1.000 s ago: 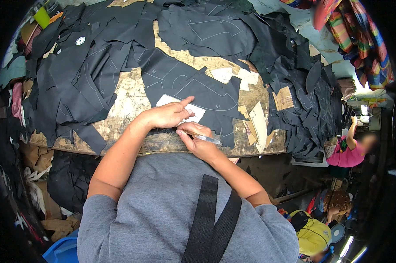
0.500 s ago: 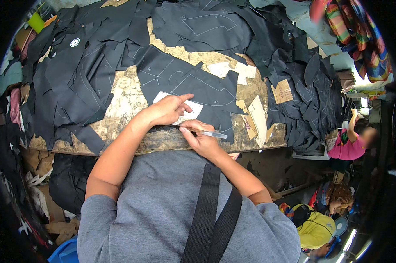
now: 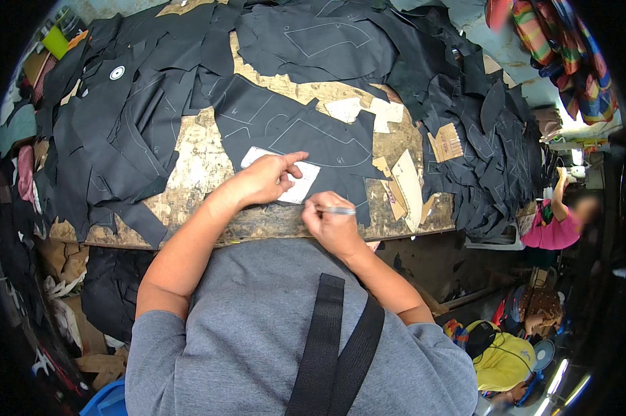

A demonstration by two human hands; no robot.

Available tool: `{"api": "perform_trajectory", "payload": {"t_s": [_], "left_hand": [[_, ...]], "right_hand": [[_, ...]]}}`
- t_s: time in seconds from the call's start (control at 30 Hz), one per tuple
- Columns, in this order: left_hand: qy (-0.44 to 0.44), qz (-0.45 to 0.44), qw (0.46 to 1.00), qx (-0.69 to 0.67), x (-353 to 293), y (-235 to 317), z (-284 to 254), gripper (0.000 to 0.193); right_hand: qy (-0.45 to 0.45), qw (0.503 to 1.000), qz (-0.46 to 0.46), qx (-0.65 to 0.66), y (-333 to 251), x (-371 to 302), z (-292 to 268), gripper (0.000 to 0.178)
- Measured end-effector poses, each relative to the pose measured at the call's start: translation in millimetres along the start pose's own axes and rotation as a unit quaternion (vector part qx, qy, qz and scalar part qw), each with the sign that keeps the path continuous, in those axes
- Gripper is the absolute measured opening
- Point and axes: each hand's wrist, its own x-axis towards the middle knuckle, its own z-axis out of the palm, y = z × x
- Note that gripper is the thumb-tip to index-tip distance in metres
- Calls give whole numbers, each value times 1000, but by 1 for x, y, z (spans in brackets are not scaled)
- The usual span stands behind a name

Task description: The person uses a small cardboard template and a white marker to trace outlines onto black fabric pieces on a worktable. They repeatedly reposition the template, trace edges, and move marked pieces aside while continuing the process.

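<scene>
If our left grip, unclosed, presses weakly, the white card could slip; our right grip clamps the pen.

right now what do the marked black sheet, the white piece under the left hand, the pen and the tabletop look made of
Black sheet: matt, smooth, possibly leather or synthetic.
White piece: likely card or paper, flat with straight edges.
Pen: perhaps plastic, but blurred.
Tabletop: probably worn wood, mottled and scuffed.
</scene>
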Motion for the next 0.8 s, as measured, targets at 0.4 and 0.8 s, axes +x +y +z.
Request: {"api": "perform_trajectory", "payload": {"t_s": [0.4, 0.8], "left_hand": [[347, -231, 886, 202, -63, -41, -18, 62], [490, -127, 843, 180, -88, -82, 0, 59]], "right_hand": [[33, 988, 73, 131, 10, -5, 19, 9], [22, 989, 62, 132, 16, -4, 13, 10]]}}
